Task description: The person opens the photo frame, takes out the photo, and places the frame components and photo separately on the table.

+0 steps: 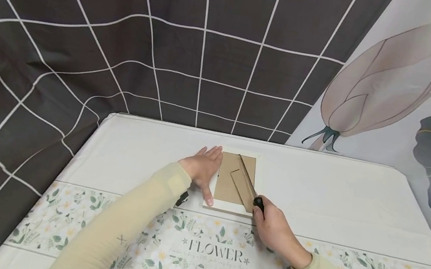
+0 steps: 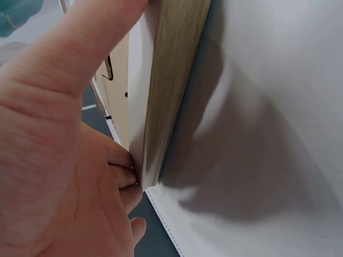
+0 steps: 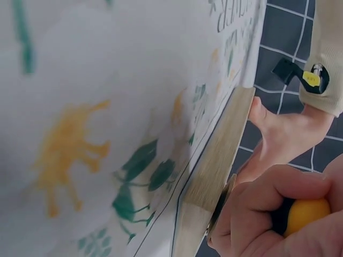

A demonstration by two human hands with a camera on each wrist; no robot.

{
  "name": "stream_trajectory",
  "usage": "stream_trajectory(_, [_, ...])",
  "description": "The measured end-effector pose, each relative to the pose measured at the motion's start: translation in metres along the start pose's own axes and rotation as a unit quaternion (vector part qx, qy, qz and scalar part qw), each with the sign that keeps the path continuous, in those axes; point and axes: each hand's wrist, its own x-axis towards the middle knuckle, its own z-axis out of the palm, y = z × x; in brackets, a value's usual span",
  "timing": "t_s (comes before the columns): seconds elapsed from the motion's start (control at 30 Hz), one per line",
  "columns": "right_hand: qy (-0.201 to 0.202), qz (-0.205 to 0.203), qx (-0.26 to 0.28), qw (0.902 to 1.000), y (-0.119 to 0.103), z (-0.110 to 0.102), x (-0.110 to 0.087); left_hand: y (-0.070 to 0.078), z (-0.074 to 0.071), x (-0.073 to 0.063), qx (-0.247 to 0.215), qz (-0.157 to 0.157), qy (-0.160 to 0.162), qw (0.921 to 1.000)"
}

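A picture frame (image 1: 226, 205) with a white rim lies back side up on the table. Its brown backing board (image 1: 224, 184) carries a slanting stand flap (image 1: 242, 186). My left hand (image 1: 202, 170) rests along the frame's left side with spread fingers, the thumb at the near left corner; the left wrist view shows the frame's wooden side (image 2: 174, 75) beside this hand. In my right hand (image 1: 274, 227) I grip a screwdriver (image 1: 258, 202) by its black handle, whose yellow end (image 3: 308, 214) shows in the right wrist view. The shaft slants across the board, its tip at the far edge.
A white tablecloth (image 1: 336, 194) with a printed flower band covers the table. Behind it hangs a dark curtain (image 1: 227, 57) with white grid lines, and at the right a pale flower-patterned one (image 1: 391, 77). The table's far edge lies a little beyond the frame.
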Motion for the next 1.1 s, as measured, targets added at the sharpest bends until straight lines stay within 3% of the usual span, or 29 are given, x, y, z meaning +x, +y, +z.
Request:
stream_trajectory(0.23, [0.005,0.002,-0.009,0.9999,0.007,-0.007,-0.001,-0.003,0.004,0.0,-0.03,0.002,0.009,0.9995])
stream_trajectory(0.43, [0.037,-0.031,-0.042,0.998,0.014,-0.022,0.01,-0.003,0.004,-0.005,-0.054,0.016,0.017,0.9983])
stream_trajectory(0.57, [0.096,-0.079,-0.085,0.9886,0.019,-0.032,0.026,0.0,0.007,-0.016,-0.079,0.014,0.028,0.9964])
stream_trajectory(0.67, [0.133,-0.136,-0.114,0.9753,0.023,-0.04,0.044,0.005,0.012,-0.028,-0.1,0.002,0.045,0.994])
stream_trajectory(0.83, [0.134,-0.219,-0.165,0.9523,0.029,-0.051,0.073,0.025,0.021,-0.051,-0.12,-0.001,0.072,0.9901])
stream_trajectory(1.1, [0.074,-0.235,-0.196,0.9491,0.032,-0.052,0.106,0.073,0.036,-0.081,-0.108,-0.004,0.101,0.989])
